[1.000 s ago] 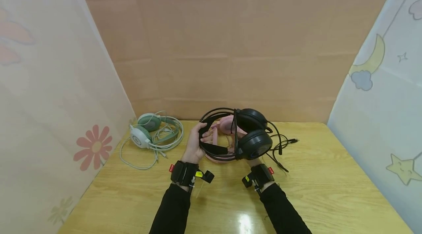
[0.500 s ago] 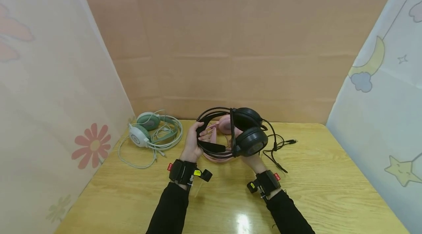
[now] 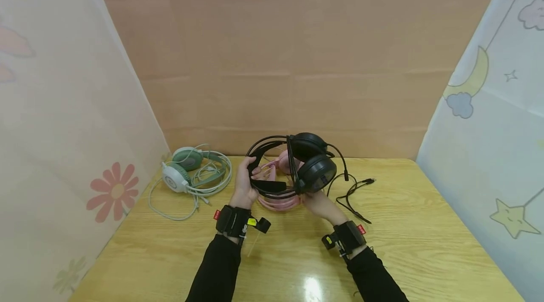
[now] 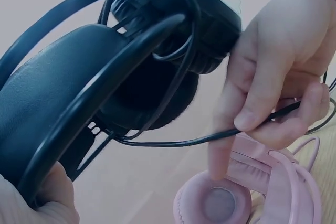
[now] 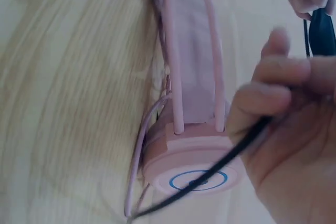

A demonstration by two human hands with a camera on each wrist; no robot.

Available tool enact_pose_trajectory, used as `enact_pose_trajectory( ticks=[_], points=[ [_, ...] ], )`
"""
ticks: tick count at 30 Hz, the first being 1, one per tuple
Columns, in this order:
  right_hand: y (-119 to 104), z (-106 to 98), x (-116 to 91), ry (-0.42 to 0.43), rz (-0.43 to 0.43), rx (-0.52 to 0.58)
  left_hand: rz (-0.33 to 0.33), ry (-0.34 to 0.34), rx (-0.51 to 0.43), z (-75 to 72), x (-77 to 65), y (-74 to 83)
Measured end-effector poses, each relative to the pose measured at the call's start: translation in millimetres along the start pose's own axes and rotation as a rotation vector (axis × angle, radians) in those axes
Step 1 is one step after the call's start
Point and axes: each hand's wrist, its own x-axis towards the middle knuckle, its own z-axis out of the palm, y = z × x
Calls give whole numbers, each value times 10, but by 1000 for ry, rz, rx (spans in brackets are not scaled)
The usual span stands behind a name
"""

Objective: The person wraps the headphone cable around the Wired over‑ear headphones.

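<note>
My left hand (image 3: 244, 188) holds a black headset (image 3: 318, 173) by its headband, above the table. Thick black hoops run along the band, and a microphone boom (image 3: 341, 158) sticks out from an ear cup. Just below the ear cups is my right hand (image 3: 318, 204); in the left wrist view it pinches the headset's black cable (image 4: 184, 143) between thumb and fingers. The cable's loose end (image 3: 351, 191) trails on the table to the right. Under the black headset lies a pink headset (image 3: 278, 205), partly hidden; its round ear cup (image 5: 191, 174) shows in the right wrist view.
Green and white headphones (image 3: 175, 177) with a coiled pale cable lie at the left of the wooden table (image 3: 280, 264). A brown backdrop (image 3: 272, 56) rises behind the table. Patterned white sheets (image 3: 51, 103) flank both sides.
The black headset has shifted slightly left and up with my left hand. My right hand has come out from behind the ear cup, its wrist swinging right; its cable pinch is visible now.
</note>
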Motion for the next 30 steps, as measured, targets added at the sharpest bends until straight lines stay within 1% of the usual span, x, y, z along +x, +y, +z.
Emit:
enact_pose_trajectory(
  ticks=[4, 5, 8, 12, 17, 19, 25, 28, 30],
  points=[
    [-49, -2, -13, -99, -32, -93, 17, 22, -15, -24, 8, 30],
    [-65, -3, -10, -116, -43, -115, 22, 28, -18, -32, 12, 37],
    [-119, -15, -23, -146, -65, -133, 35, 34, -25, -55, 22, 54],
    [-165, -39, -58, -149, -62, -124, 45, 50, -27, -77, 41, 55],
    [-157, -40, -88, -153, -41, -111, 64, 111, -21, -102, 59, 34],
    [-167, -45, -102, -158, -47, -119, 68, 126, -21, -112, 65, 25],
    [-293, -94, -142, -207, -78, -170, 104, 144, -12, -136, 97, 11],
    [-341, -135, -154, -201, -88, -167, 109, 149, -3, -141, 112, 9],
    [-360, -168, -163, -177, -100, -166, 111, 156, -2, -140, 114, 2]
  ],
)
